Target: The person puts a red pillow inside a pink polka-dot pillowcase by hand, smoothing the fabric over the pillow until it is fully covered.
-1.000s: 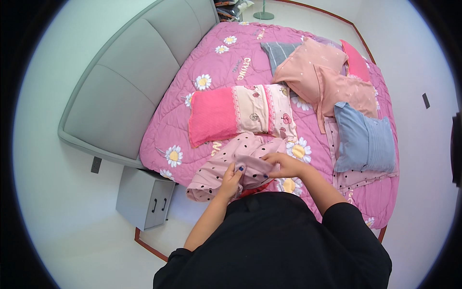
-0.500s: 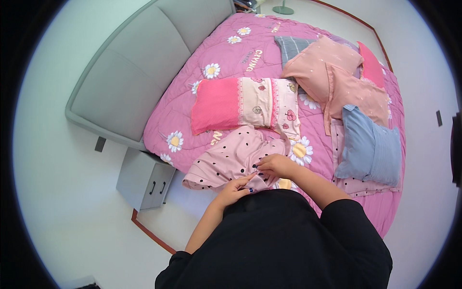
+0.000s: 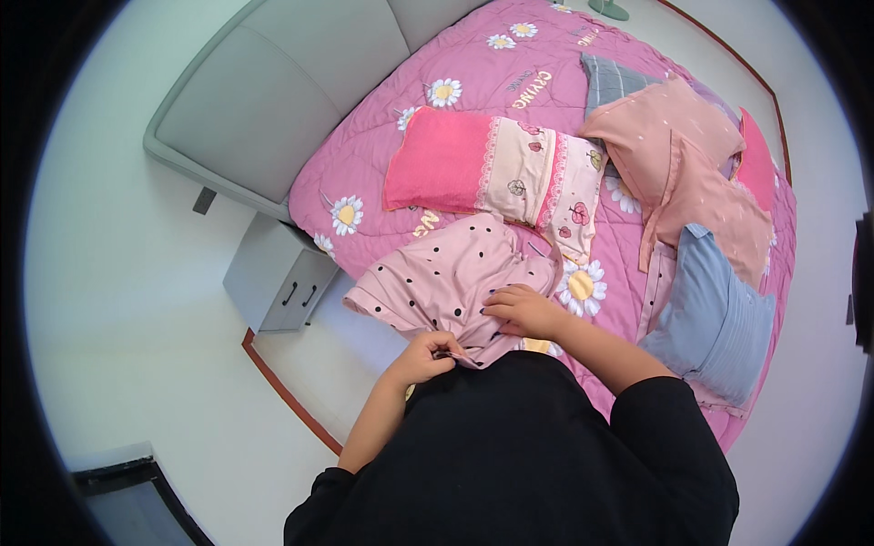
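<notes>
A pale pink pillowcase [image 3: 437, 273] with black dots lies rumpled at the near edge of the bed, partly hanging over its left side. Its near edge is pinched in the curled fingers of my left hand [image 3: 425, 358], close to my body. My right hand [image 3: 523, 311] rests on the cloth to the right, fingers stretched out and spread over it. Just beyond the pillowcase lies a bright pink and cream pillow [image 3: 442, 164] with a leaf print. What is inside the dotted cloth, if anything, cannot be seen.
Several pillows are piled at the right: peach [image 3: 665, 136], grey striped [image 3: 614, 82] and blue [image 3: 715, 314]. A pink daisy quilt [image 3: 473, 77] covers the bed. The grey headboard [image 3: 264, 100] stands left, with a white nightstand [image 3: 278, 273] beside it.
My left hand has moved down and left along the cloth and now grips its near edge. My right hand stays on the fabric. The whole view has shifted and turned slightly.
</notes>
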### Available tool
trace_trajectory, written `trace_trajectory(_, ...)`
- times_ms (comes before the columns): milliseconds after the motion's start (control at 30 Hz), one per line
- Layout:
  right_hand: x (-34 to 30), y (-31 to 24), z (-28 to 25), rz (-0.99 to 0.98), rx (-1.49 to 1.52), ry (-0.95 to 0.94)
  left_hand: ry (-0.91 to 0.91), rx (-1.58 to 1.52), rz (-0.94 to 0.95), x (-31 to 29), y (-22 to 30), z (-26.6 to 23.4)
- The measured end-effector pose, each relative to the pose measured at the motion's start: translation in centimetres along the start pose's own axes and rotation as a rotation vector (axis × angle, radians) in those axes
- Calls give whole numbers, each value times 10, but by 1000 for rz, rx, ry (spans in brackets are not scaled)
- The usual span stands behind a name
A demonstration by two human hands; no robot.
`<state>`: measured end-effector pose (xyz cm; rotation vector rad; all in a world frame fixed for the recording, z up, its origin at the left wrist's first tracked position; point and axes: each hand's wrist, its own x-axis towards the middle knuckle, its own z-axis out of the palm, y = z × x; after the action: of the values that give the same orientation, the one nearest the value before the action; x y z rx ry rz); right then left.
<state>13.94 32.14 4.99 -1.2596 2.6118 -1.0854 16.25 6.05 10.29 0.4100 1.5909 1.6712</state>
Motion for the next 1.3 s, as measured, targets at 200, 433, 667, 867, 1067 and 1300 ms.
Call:
trace_trajectory(200, 61, -6, 11, 63, -72, 56, 328, -201, 214, -24, 3, -15)
trace_trajectory(433, 155, -70, -94, 177, -29, 519, 574, 70, 628, -60, 71, -31)
trace_trajectory(667, 144, -79, -78, 200, 40, 412, 1143, -447, 118, -47, 34, -38)
trace_trajectory(867, 101, -72, -19, 4, -70, 22, 974, -223, -89, -41, 13, -35)
trace_trajectory(1067, 80, -59, 9, 13, -206, -195, 919, -35, -81, -24, -34, -35)
trace_trajectory(1300, 89, -60, 2, 54, -310, -89, 1013, -251, 17, -16, -31, -27)
